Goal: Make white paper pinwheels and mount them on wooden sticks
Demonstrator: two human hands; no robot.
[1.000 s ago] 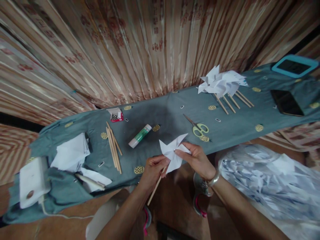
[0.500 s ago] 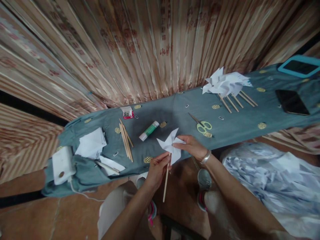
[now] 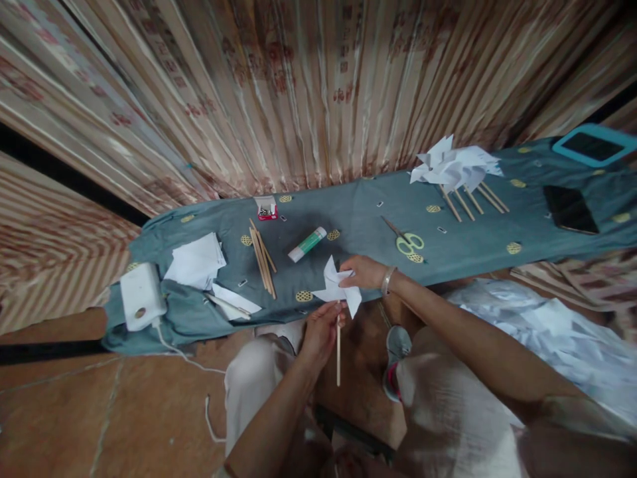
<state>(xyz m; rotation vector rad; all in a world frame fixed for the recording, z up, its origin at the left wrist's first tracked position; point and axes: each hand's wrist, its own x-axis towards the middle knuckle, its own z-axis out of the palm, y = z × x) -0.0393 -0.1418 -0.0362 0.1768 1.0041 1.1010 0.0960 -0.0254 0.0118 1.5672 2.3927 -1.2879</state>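
Observation:
A white paper pinwheel (image 3: 331,287) on a thin wooden stick (image 3: 339,355) is between my hands at the table's front edge. My left hand (image 3: 321,332) is closed round the stick just under the paper blades. Pinched at the pinwheel's right side is my right hand (image 3: 368,272), its fingertips over the centre and a blade; a silver bangle circles that wrist. What lies under the right fingertips is hidden. Beyond the pinwheel rests a green and white glue stick (image 3: 307,245). Green-handled scissors (image 3: 407,241) lie farther right.
On the cloth-covered table (image 3: 358,206) are loose wooden sticks (image 3: 262,259), an open red box of small metal pieces (image 3: 267,209), stacked paper (image 3: 196,260), a white corded device (image 3: 142,297), finished pinwheels (image 3: 458,166), a phone (image 3: 570,209) and a blue-framed tablet (image 3: 594,144). A plastic bag with paper (image 3: 547,338) stands right.
The pinwheel has turned a little and its stick now hangs nearly straight down. Both hands keep their hold. The whole view has shifted slightly.

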